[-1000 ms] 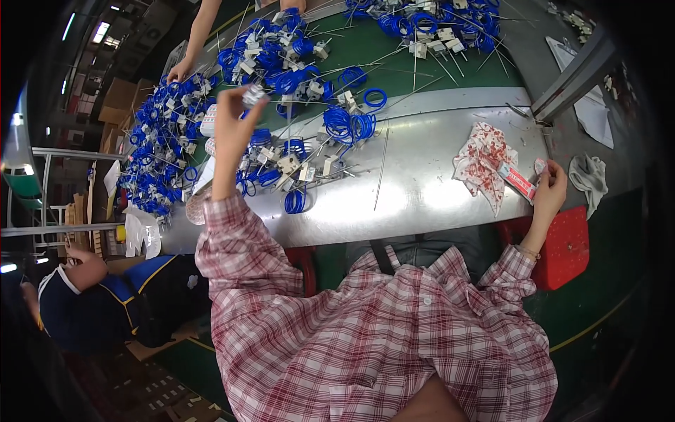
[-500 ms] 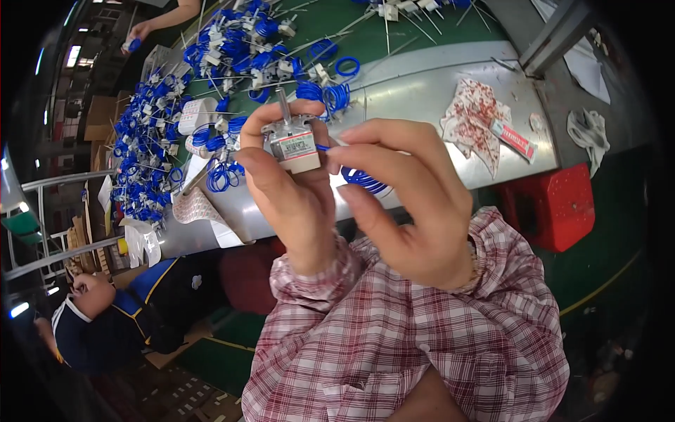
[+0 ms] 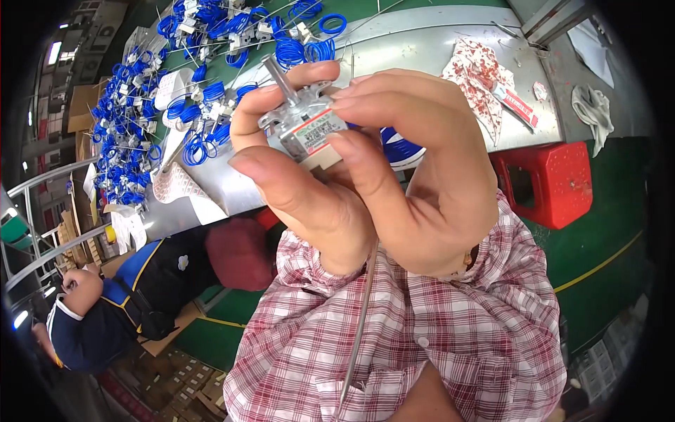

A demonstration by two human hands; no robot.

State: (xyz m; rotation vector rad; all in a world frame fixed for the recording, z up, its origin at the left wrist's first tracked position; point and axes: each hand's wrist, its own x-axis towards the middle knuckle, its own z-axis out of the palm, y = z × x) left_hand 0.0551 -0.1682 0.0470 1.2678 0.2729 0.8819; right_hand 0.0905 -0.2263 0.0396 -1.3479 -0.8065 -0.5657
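Component (image 3: 304, 131) with a metal shaft (image 3: 282, 81) sits pinched in the left hand (image 3: 320, 214) as the right hand (image 3: 439, 172) closes thumb and finger on its labelled side, where uneven pressure could twist it loose, or the thin rod (image 3: 357, 332) below both hands snag the shirt (image 3: 299, 366).

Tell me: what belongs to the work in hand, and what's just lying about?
Work in hand, probably:
device in left hand, right hand at it; blue coils; paper strip.

Lying about, it seems:
speckled cloth; red tube; grey rag; red stool.
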